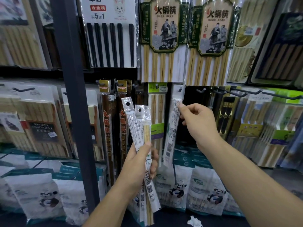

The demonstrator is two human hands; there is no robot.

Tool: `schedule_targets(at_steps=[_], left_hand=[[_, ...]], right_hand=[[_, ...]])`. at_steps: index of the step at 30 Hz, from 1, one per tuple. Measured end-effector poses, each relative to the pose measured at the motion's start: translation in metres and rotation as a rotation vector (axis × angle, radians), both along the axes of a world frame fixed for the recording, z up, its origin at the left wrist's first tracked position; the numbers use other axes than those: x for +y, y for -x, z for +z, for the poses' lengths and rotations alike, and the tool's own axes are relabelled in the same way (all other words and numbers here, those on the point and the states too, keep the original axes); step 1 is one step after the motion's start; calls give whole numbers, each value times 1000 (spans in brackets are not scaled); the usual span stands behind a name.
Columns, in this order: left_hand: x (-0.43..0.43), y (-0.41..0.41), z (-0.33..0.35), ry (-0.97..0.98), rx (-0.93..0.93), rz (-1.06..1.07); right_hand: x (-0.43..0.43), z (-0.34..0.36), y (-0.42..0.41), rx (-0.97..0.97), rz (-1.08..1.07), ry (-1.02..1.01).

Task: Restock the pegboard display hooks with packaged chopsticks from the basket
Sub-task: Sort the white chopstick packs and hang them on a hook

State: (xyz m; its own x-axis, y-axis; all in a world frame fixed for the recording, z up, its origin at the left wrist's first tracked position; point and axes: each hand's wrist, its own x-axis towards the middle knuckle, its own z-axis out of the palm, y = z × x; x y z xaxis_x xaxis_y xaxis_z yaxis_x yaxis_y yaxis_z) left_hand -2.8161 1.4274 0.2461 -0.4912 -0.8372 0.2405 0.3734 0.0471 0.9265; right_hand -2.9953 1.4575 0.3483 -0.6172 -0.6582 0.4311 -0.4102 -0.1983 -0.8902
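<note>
Far left: a dark upright post (72, 79) divides the display; just right of it hang tall dark-sleeved chopstick packs (106, 128). Left hand (139, 163) is raised in front of these. Its fingers (154, 161) and thumb are curled round a fanned bundle of narrow packs (141, 128), at least three, hang-holes uppermost and none on a hook. Centre: one hung pack (173, 122) of the same narrow kind sits with its hole over the tip of a hook (180, 89); whether it is pushed fully home cannot be told. Right hand (198, 125) pinches this pack near its top between thumb and forefinger, the other fingers loosely curled behind. Further right: bare hooks (200, 91) stand out with nothing on their front ends. Below: panda-printed bags (205, 194) and a crumpled scrap (194, 221) on the dark lower shelf. The basket is not in view, so its stock cannot be counted. Judgement: task partway. One pack is on or nearly on its hook, and the bundle in the left hand is left to hang. Open hooks suggest more restocking to do.
</note>
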Motion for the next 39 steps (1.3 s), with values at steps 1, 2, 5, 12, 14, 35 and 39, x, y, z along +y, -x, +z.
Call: schedule_targets(at_steps=[1,2,5,12,14,35,39], left_hand=[[0,0,0,7,-5,2],[1,0,0,8,-1,1],[2,2,0,-15,28,-32],[9,3,4,46,-17,-34],[10,4,4,49,-27,-44],[5,5,-1,82,-30,60],[5,5,0,98,-47,70]], right_hand=[[1,-2,0,-11,-31,7],[3,-3,-1,-17,-48,10],[10,-9,-11,30,63,-17],[17,-22,-40,70,333,-107],[17,-24,-40,51,344,-114],[10,18,-15,-92,117,89],[6,19,-14,-102,103,74]])
